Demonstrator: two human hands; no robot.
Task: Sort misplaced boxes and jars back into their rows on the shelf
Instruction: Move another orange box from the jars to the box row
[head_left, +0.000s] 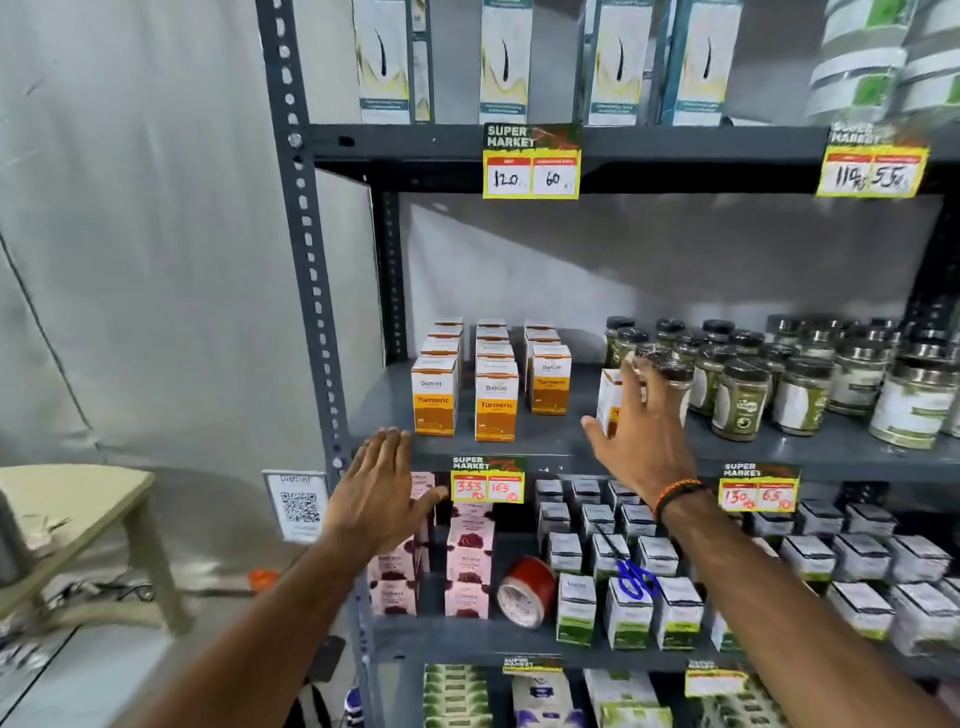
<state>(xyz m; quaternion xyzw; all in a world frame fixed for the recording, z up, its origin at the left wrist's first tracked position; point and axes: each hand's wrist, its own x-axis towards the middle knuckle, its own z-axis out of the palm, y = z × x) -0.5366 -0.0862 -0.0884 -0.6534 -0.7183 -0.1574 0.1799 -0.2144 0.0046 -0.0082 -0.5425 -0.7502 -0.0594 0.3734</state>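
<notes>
head view, sole entry. grey slotted-steel shelf (519, 449), middle tier: three rows of white-and-orange cardboard turmeric boxes (496, 400) at left, running near to far and squared up; the third row's front box sits further back than the other two fronts. dark-lidded glass jars of green powder (743, 400) crowd the right half, rows loose and staggered, the nearest jars leaning out of line.

item in hand: stray white-and-orange turmeric box (608, 400), standing in the gap between the box rows and the jars, just beside the leftmost jars. right hand (641, 431) is over it, thumb at its near-left edge and fingers curled across the far side; the grip looks closed on the box, though the palm hides most of it. left hand (382, 491) is flat against the shelf's front edge, fingers spread wide, holding nothing.

lower tier: pink printed cartons (467, 561) at left, white-and-green small boxes (628, 613) at right, with a red-cored roll of tape (527, 592) and blue-handled scissors (636, 579) lying among them.

progress, as judged: turmeric rows mostly done; the stray box has yet to join a row, likely the short third one. jars left to straighten; tape and scissors left to clear.
</notes>
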